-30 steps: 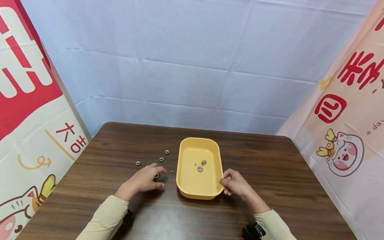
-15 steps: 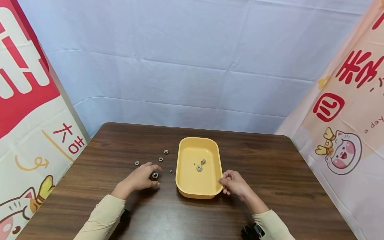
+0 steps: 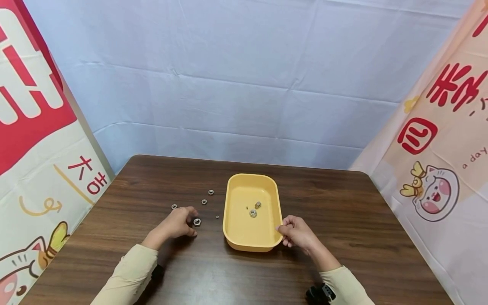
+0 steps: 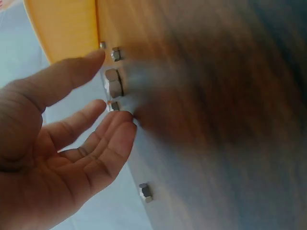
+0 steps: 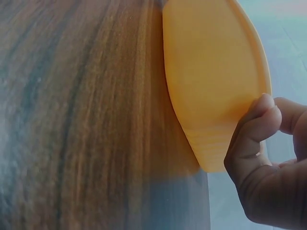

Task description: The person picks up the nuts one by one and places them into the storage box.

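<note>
**Wide hand at the big nut**

From where I stand, the left hand (image 3: 176,222) has thumb and fingers spread wide around the big nut (image 4: 113,85), not gripping it; the nut rests on the desk (image 3: 206,271), left of the yellow tray (image 3: 248,233). A low pinch across 2 opposite flats would probably hold best. The right hand (image 3: 299,233) pinches the tray's right rim, a useful brace. 1 tiny nut (image 3: 217,217) lies between big nut and tray, so lifting seems wiser than sliding. 3 other nuts (image 3: 204,202) sit farther back, well inside the desk's far edge.
</note>
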